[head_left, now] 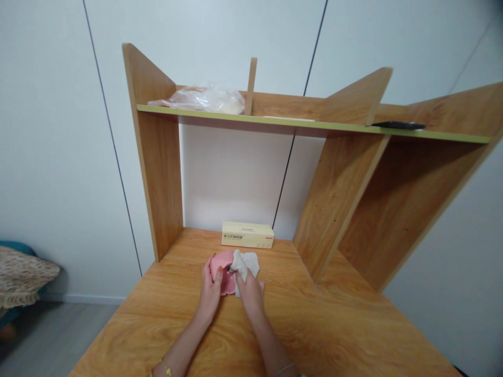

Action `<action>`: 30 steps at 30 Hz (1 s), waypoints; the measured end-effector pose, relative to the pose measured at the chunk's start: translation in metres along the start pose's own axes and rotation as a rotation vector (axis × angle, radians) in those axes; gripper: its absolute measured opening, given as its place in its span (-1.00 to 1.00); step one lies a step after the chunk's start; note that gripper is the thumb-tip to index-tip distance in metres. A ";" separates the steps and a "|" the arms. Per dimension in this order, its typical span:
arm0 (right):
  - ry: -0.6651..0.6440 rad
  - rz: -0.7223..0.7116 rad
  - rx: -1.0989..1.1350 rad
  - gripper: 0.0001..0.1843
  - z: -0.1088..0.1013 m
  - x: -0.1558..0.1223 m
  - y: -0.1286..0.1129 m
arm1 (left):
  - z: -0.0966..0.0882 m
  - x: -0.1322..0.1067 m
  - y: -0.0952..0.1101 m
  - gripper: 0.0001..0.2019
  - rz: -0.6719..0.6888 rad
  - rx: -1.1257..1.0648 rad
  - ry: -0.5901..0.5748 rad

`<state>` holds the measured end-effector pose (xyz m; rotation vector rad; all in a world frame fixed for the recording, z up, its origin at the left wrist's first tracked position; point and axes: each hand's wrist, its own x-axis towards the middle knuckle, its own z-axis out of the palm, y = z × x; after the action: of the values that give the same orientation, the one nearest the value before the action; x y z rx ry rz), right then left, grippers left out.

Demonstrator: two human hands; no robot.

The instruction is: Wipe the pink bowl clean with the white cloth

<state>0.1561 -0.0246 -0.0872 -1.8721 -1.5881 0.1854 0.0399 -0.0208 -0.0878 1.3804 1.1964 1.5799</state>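
Observation:
A glossy pink bowl-like piece (223, 259) is tilted up above the desk, its exact kind unclear. My left hand (211, 285) grips it from the left side, with the thumb over its near edge. In my right hand (250, 292) is a bunched whitish cloth (251, 261), pressed against the right side of the pink piece. Part of the cloth hangs loose to the right and below. My right fingertips are hidden in its folds.
Behind my hands stands a long pale yellow box (247, 235) on the wooden desk (314, 324). A shelf unit (161, 178) rises around the back, carrying a clear plastic bag (208, 99) and a flat black object (398, 125). At far left is a patterned fabric (23, 275).

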 end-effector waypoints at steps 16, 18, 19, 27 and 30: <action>0.183 -0.243 0.088 -0.61 -0.018 -0.002 0.003 | -0.007 0.003 0.006 -0.42 0.068 0.033 -0.146; 0.146 -0.226 0.085 -0.63 -0.017 -0.003 -0.003 | -0.011 0.006 0.004 -0.44 0.073 0.032 -0.134; 0.135 -0.206 0.077 -0.63 -0.016 -0.003 -0.006 | -0.012 0.008 0.003 -0.46 0.071 0.026 -0.128; -0.001 0.055 -0.084 -0.68 -0.011 -0.007 -0.015 | -0.008 0.009 -0.002 -0.50 0.065 0.011 -0.068; -0.074 0.116 -0.078 -0.65 -0.013 -0.011 -0.019 | -0.008 0.007 -0.002 -0.51 0.088 0.029 -0.054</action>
<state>0.1443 -0.0388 -0.0699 -2.0407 -1.5568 0.2498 0.0304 -0.0151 -0.0870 1.5034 1.1447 1.5802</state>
